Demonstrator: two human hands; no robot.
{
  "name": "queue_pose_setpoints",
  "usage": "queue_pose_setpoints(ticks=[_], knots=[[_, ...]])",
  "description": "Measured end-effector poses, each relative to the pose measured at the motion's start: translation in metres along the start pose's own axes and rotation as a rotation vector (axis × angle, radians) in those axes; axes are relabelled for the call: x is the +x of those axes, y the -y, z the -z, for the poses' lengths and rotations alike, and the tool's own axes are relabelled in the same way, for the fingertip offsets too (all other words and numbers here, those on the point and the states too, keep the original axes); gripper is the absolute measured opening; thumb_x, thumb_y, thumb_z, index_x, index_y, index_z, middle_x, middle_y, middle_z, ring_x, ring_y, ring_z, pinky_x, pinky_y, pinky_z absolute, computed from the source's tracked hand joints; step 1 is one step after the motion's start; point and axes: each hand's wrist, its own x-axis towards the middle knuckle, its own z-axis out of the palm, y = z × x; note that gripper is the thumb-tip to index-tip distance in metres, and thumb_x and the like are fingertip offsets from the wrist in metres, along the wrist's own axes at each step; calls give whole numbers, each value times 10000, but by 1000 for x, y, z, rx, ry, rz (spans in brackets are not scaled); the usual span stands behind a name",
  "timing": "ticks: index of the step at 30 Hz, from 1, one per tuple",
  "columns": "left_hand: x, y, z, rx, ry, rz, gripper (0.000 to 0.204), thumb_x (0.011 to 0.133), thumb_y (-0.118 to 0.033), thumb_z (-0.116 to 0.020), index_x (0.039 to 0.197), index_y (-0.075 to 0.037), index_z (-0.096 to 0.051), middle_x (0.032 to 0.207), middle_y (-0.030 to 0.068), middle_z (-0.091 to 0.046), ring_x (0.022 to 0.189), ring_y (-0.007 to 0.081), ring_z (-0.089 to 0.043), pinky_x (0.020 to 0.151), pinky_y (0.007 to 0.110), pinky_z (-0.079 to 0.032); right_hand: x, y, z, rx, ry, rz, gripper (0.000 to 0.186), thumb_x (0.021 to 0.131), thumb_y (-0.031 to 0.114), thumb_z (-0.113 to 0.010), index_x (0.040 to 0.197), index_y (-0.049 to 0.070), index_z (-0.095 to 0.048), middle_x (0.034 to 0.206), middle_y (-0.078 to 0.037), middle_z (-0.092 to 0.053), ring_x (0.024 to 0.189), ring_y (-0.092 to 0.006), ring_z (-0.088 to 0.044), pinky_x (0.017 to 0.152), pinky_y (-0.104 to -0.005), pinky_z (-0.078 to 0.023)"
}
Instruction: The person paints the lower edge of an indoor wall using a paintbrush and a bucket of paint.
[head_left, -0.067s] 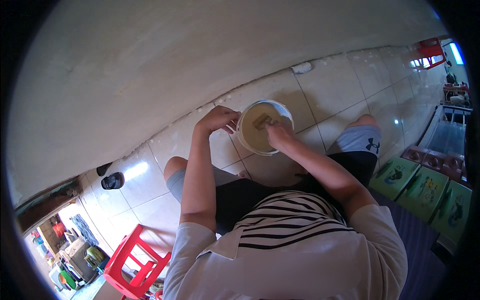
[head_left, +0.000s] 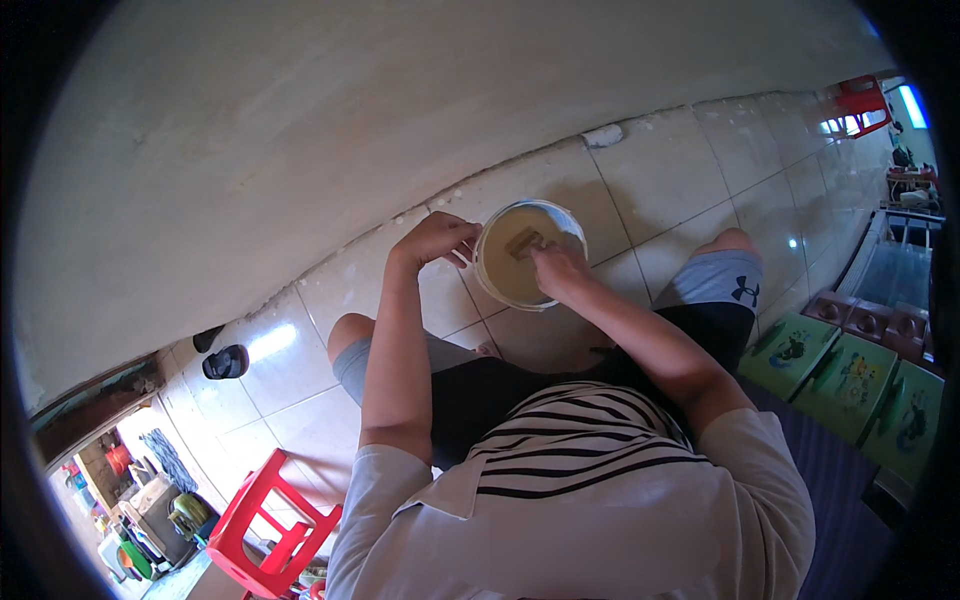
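Observation:
A round white bucket (head_left: 482,275) stands on the tiled floor between my legs, with pale beige liquid (head_left: 515,280) inside it. My left hand (head_left: 440,240) is at the bucket's left side, its fingers bent against the rim. Reaching in from the right, my right hand (head_left: 562,270) is closed on the handle of a wide paintbrush (head_left: 522,241). The brush's flat, brownish head rests at the surface of the liquid, and its handle is mostly hidden by my fingers.
A pale wall (head_left: 300,130) rises just ahead of the bucket. To the left are dark sandals (head_left: 225,362) and a red plastic stool (head_left: 270,525). Green-fronted drawers (head_left: 858,380) stand at the right. A small white object (head_left: 603,136) lies by the wall's foot.

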Motion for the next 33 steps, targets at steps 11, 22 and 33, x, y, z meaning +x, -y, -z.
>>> queue_pose_setpoints(ticks=[11,22,33], knots=[[-3,9,-2,0,25,-9,370,919,-288,-600,1017,64,-663,921,140,-690,787,225,-697,672,340,-598,-32,-39,90,860,344,-330,371,936,308,-506,1155,15,-567,820,-115,-682,607,-152,-585,494,-306,-443],[-2,2,-1,26,28,19,362,915,-269,-587,1020,70,-662,917,147,-687,796,233,-697,678,348,-601,-65,-73,95,1401,371,-504,252,943,237,-485,1102,60,-566,745,-24,-582,476,-32,-367,414,-193,-274],[-7,0,-3,-22,23,8,354,902,-248,-591,1007,85,-649,928,166,-679,805,238,-693,681,353,-604,-83,-74,104,1531,308,-490,226,930,256,-493,1075,90,-547,718,-8,-536,437,-21,-311,397,-186,-244]])
